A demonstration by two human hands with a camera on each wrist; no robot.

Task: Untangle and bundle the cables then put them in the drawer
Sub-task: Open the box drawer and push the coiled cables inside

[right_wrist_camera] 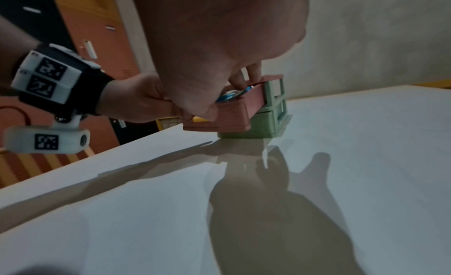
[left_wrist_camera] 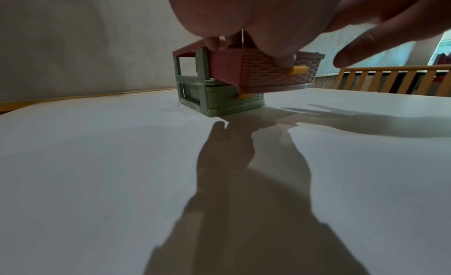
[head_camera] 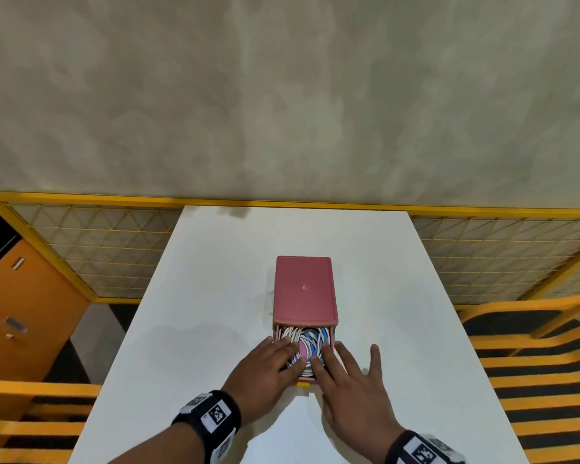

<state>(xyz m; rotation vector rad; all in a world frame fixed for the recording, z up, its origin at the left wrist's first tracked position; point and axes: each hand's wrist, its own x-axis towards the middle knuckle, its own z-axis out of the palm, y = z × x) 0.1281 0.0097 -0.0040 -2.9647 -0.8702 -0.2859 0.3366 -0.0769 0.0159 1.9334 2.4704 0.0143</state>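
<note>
A small drawer unit (head_camera: 303, 289) with a pink top stands mid-table. Its pink upper drawer (left_wrist_camera: 268, 75) is pulled out toward me, and a yellow handle (left_wrist_camera: 297, 70) sticks out of its front. Coiled white and blue cables (head_camera: 310, 336) fill the drawer. My left hand (head_camera: 275, 360) lies over the drawer's left side with its fingers pressing on the cables. My right hand (head_camera: 335, 366) presses on them from the right with spread, straight fingers. In the right wrist view the blue and white cables (right_wrist_camera: 231, 95) bulge above the drawer rim under both hands.
A green lower drawer (left_wrist_camera: 227, 98) with its own yellow handle sits pushed in beneath the pink one. The white table (head_camera: 215, 296) is bordered by orange slatted chairs (head_camera: 533, 346) at both sides, an orange cabinet (head_camera: 24, 313) at the left and a yellow mesh panel (head_camera: 98, 246) behind.
</note>
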